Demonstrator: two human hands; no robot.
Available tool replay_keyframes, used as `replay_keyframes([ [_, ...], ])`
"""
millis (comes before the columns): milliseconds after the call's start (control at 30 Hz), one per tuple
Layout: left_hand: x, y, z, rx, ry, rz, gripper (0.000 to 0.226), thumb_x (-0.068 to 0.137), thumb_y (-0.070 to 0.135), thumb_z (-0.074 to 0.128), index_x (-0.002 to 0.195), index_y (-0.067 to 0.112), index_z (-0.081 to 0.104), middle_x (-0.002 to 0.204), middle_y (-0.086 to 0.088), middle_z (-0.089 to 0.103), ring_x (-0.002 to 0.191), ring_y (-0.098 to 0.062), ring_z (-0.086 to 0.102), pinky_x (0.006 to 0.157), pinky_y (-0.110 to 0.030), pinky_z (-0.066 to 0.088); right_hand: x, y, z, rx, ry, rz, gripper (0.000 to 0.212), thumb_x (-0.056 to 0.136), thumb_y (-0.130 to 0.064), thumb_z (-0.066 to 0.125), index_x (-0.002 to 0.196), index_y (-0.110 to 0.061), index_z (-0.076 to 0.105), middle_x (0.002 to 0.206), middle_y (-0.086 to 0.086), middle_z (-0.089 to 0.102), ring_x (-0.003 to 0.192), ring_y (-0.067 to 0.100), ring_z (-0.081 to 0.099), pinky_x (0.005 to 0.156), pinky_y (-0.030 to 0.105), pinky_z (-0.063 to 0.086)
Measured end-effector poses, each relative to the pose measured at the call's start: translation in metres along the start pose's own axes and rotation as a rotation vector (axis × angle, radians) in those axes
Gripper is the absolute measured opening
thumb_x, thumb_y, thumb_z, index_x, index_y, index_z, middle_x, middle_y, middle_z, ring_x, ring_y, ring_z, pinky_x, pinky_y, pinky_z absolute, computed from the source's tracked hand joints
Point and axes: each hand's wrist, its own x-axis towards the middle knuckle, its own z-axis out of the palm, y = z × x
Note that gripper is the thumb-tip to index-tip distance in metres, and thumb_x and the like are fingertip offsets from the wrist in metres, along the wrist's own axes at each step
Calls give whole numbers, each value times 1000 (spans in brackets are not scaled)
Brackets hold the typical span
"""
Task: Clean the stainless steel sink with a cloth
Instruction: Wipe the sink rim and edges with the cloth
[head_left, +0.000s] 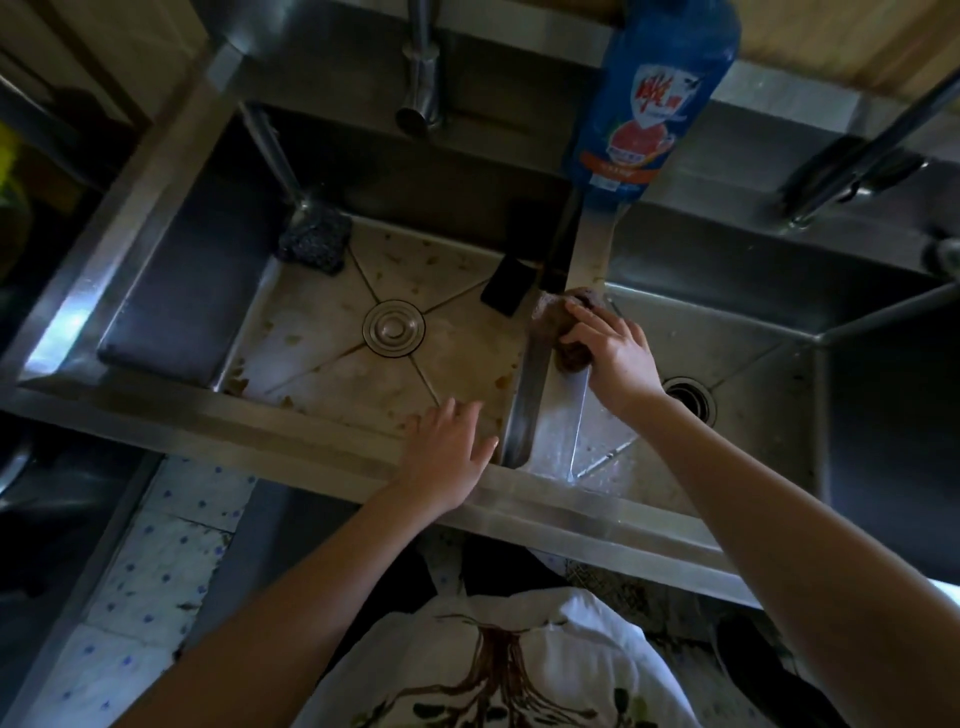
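Note:
A double stainless steel sink (291, 431) fills the view. The left basin's floor is stained brown around a round drain cover (393, 327). My right hand (615, 358) presses a brownish cloth (566, 332) onto the divider between the two basins, fingers curled over it. My left hand (449, 452) rests flat on the front rim by the left basin's near right corner, fingers spread, holding nothing. The cloth is partly hidden under my right hand.
A blue detergent bottle (649, 98) stands on the back ledge above the divider. A dark scouring pad (317, 241) and a black sponge (509, 286) lie in the left basin. A tap (421, 78) hangs over the left basin. The right basin has an open drain (691, 397).

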Motion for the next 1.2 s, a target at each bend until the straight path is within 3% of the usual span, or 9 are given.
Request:
replay_keyframes([
  [167,18,18,-5,-5,61,8,53,95,51,35,139,21,33,132,-3,46,121,-22,44,101,-42,32,16,4,-5,-2,9,28,43,75,8,56,107,-19,64,150,-2,40,134,32,39,109,51,29],
  [300,32,30,-4,13,59,48,58,92,55,38,138,18,33,131,-5,45,120,-23,44,101,-40,33,32,11,-11,2,12,38,41,78,7,57,109,-19,63,150,-2,39,132,32,40,106,44,31],
  [400,41,39,-2,33,73,66,61,90,57,43,137,19,35,129,-6,50,117,-24,49,99,-39,35,46,17,-16,5,-12,41,42,78,5,61,112,-20,62,152,-2,36,136,32,36,110,47,28],
  [700,70,44,-5,70,38,56,68,93,52,43,149,26,13,134,-7,45,115,-28,49,96,-43,36,89,30,-35,93,-24,126,37,81,-10,68,114,-23,59,153,-1,33,136,33,32,111,45,24],
  [900,86,49,-8,60,-5,87,60,94,48,43,146,31,22,137,-8,41,120,-28,43,98,-41,32,109,39,-33,100,-68,129,41,79,3,63,112,-21,56,157,1,23,146,28,14,119,49,5],
  [1067,86,47,-2,84,-15,105,52,92,51,43,138,24,41,138,-8,42,122,-27,43,100,-42,31,98,37,-27,151,-50,131,38,81,-3,65,114,-20,58,154,4,32,140,32,30,116,49,20],
  [1200,85,43,-1,7,-5,127,55,92,54,40,140,27,37,134,-5,47,122,-24,44,101,-42,32,65,23,-15,147,-30,99,37,80,1,61,114,-14,60,152,6,35,138,34,32,112,51,25],
])
